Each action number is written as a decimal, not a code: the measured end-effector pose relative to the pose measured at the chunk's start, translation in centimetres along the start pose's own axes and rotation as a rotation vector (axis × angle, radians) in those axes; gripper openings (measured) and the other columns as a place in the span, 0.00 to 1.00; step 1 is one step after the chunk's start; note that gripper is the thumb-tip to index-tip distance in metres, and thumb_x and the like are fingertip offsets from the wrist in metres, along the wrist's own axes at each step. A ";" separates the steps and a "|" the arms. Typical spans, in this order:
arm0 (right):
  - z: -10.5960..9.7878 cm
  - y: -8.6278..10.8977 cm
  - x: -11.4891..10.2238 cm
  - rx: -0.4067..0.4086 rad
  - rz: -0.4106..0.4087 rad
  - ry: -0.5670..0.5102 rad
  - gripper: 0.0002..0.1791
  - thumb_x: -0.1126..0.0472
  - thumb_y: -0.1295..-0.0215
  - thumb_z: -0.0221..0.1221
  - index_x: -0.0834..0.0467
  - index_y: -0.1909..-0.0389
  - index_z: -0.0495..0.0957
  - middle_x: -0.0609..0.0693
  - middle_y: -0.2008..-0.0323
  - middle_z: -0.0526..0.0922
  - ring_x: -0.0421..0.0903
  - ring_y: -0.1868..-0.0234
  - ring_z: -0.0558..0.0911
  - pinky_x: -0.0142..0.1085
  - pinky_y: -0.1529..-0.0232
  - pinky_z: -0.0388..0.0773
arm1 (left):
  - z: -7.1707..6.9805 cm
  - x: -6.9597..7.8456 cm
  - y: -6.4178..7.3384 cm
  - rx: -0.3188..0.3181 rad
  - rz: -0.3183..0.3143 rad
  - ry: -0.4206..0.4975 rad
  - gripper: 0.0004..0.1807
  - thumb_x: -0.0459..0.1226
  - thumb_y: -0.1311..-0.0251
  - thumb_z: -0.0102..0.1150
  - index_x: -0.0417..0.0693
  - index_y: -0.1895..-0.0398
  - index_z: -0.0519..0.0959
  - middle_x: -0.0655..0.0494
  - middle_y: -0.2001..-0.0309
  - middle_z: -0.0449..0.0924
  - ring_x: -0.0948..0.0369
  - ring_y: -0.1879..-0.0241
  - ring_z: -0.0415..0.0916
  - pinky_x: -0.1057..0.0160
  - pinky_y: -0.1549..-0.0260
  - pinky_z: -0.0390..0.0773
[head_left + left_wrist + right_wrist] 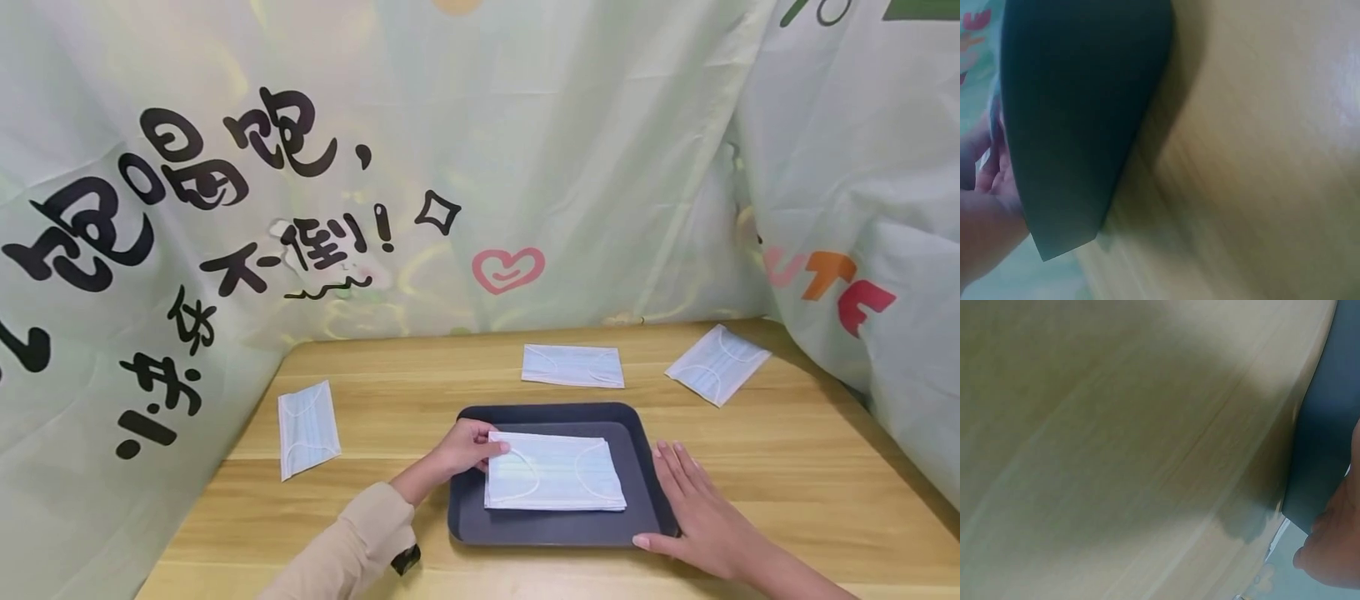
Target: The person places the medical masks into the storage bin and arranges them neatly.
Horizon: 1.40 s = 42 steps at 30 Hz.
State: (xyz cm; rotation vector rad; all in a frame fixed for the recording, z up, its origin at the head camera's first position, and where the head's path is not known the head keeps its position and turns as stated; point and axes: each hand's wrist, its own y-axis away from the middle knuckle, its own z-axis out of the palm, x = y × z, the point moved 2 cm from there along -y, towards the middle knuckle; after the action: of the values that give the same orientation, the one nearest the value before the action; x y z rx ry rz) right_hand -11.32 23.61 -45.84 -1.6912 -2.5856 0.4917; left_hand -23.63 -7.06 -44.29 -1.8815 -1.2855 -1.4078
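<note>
A stack of pale blue face masks (557, 472) lies in a dark grey tray (547, 533) in the head view. At the stack's left end, my left hand (467, 448) pinches the masks' upper corner, thumb on top and fingers beneath. My right hand (705, 512) rests against the tray's right side, fingers straight and thumb by the front right corner. In the left wrist view the tray's outer wall (1079, 125) hides most of the left hand (999, 169). Part of the right hand (1335, 544) shows beside the tray wall (1325, 425) in the right wrist view.
Single masks lie apart on the wooden table (405, 383): one at the left (308, 429), a second mask (573, 366) behind the tray, a third mask (717, 365) at the back right. A printed cloth curtain (600, 167) hangs behind the table and along its sides.
</note>
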 end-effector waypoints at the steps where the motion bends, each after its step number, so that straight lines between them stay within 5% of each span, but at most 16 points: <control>1: 0.0 0.0 0.0 0.003 -0.001 0.000 0.59 0.33 0.50 0.59 0.67 0.30 0.45 0.69 0.32 0.55 0.35 0.30 0.21 0.20 0.36 0.16 | 0.0 0.1 0.0 0.008 0.034 -0.054 0.08 0.32 0.43 0.60 0.32 0.67 0.80 0.54 0.83 0.77 0.67 0.83 0.72 0.67 0.81 0.79; 5: -0.1 -0.2 0.0 0.015 -0.006 0.001 0.59 0.34 0.50 0.60 0.67 0.30 0.45 0.69 0.32 0.54 0.36 0.29 0.22 0.21 0.36 0.16 | 0.0 0.7 -0.3 0.034 0.148 -0.245 0.07 0.32 0.45 0.62 0.35 0.67 0.82 0.59 0.86 0.67 0.65 0.85 0.69 0.70 0.85 0.75; 12: 0.1 -0.2 0.1 -0.009 0.012 -0.011 0.60 0.33 0.50 0.59 0.67 0.30 0.44 0.70 0.33 0.55 0.36 0.29 0.22 0.20 0.37 0.15 | 0.5 1.4 -0.5 0.074 0.250 -0.471 0.07 0.34 0.47 0.64 0.38 0.68 0.82 0.54 0.76 0.78 0.70 0.80 0.61 0.75 0.82 0.64; 16: 0.0 -0.2 0.1 -0.025 0.026 -0.019 0.60 0.33 0.50 0.59 0.67 0.30 0.44 0.70 0.33 0.55 0.36 0.30 0.22 0.19 0.38 0.14 | 0.7 1.5 -0.6 0.071 0.261 -0.576 0.08 0.35 0.47 0.64 0.39 0.66 0.82 0.52 0.70 0.83 0.70 0.79 0.64 0.75 0.79 0.67; 21: 0.0 -0.2 0.2 0.014 0.002 0.007 0.60 0.33 0.51 0.60 0.67 0.30 0.44 0.68 0.32 0.54 0.35 0.30 0.21 0.20 0.36 0.15 | 0.8 1.6 -0.5 0.077 0.263 -0.734 0.10 0.37 0.46 0.63 0.41 0.62 0.82 0.52 0.63 0.84 0.66 0.68 0.78 0.71 0.68 0.77; 23: 0.0 -0.1 0.2 0.021 -0.005 0.009 0.60 0.33 0.51 0.60 0.67 0.30 0.44 0.67 0.31 0.53 0.35 0.30 0.21 0.20 0.36 0.15 | 0.8 1.6 -0.4 0.099 0.270 -0.789 0.12 0.38 0.46 0.64 0.41 0.60 0.82 0.51 0.61 0.84 0.63 0.61 0.80 0.69 0.63 0.79; 29: 0.2 -0.1 0.1 0.014 -0.008 -0.006 0.60 0.33 0.50 0.60 0.67 0.30 0.44 0.67 0.31 0.53 0.33 0.31 0.20 0.20 0.37 0.15 | 0.4 1.4 0.4 0.204 0.304 -0.948 0.18 0.42 0.48 0.65 0.43 0.55 0.79 0.48 0.58 0.80 0.58 0.62 0.80 0.65 0.65 0.81; 32: 0.1 -0.1 0.1 0.021 -0.010 -0.005 0.59 0.34 0.50 0.60 0.67 0.30 0.45 0.68 0.31 0.53 0.33 0.31 0.20 0.20 0.36 0.16 | 0.0 1.5 0.7 0.275 0.355 -0.936 0.17 0.42 0.47 0.65 0.43 0.56 0.79 0.48 0.58 0.78 0.58 0.61 0.80 0.64 0.66 0.81; 42: 0.2 -0.1 0.1 0.016 -0.003 -0.004 0.59 0.33 0.51 0.60 0.68 0.30 0.46 0.70 0.33 0.56 0.33 0.31 0.20 0.20 0.36 0.16 | -2.9 0.7 2.0 0.535 0.419 -0.616 0.14 0.36 0.46 0.64 0.41 0.56 0.79 0.50 0.58 0.77 0.56 0.64 0.78 0.63 0.67 0.80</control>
State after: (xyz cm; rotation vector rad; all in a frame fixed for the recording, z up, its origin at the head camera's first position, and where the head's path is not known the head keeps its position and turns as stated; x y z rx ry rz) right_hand -11.46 23.63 -46.01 -1.6834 -2.5794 0.5142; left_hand -23.28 -10.02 -42.28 -2.0767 -1.2479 -0.2292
